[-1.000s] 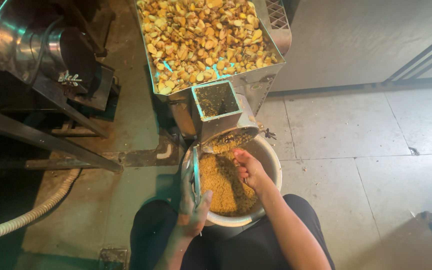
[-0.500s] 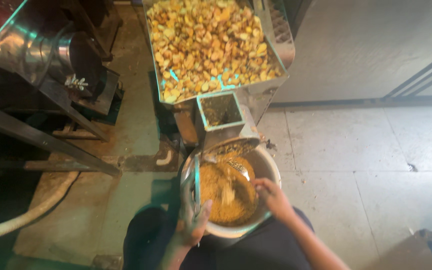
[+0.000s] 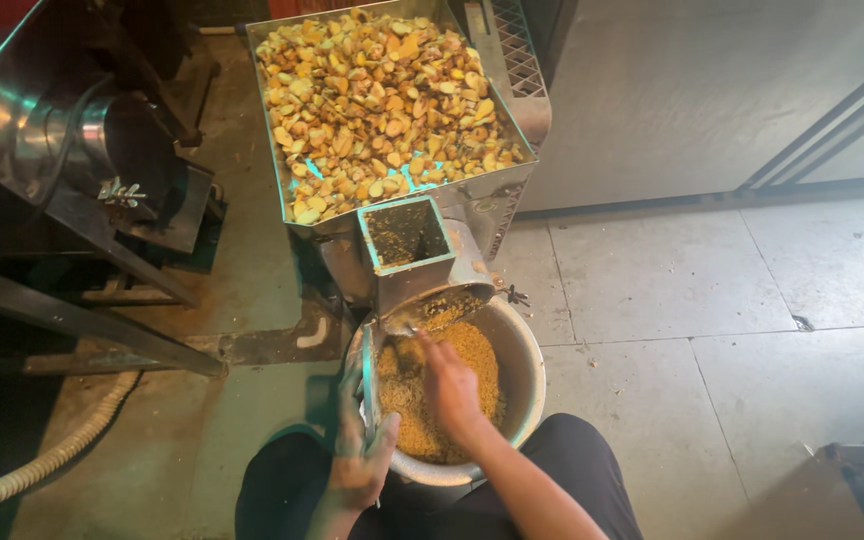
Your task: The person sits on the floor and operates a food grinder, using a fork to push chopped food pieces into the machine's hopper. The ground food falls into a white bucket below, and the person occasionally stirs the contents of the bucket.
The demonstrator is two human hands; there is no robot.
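Observation:
A round metal bowl [image 3: 524, 372] sits on the floor between my knees, under the spout of a metal grinder [image 3: 410, 262]. Coarse yellow-brown ground mash [image 3: 476, 352] fills the bowl. My left hand [image 3: 357, 455] grips the bowl's left rim. My right hand [image 3: 452, 388] reaches down into the mash with fingers spread, blurred by motion. Above, the grinder's metal hopper tray [image 3: 524, 68] holds many yellow-brown chunks [image 3: 377, 90], and its square feed chute [image 3: 404, 232] stands open.
A second dark metal machine [image 3: 72, 150] on an angled steel frame stands at the left. A pale ribbed hose [image 3: 42, 460] lies on the floor below it. Grey floor tiles [image 3: 712, 320] spread to the right, with a steel cabinet [image 3: 712, 90] behind.
My right hand has swept from the bowl's right edge back to the middle of the mash. My left hand stays on the rim. The camera has shifted slightly.

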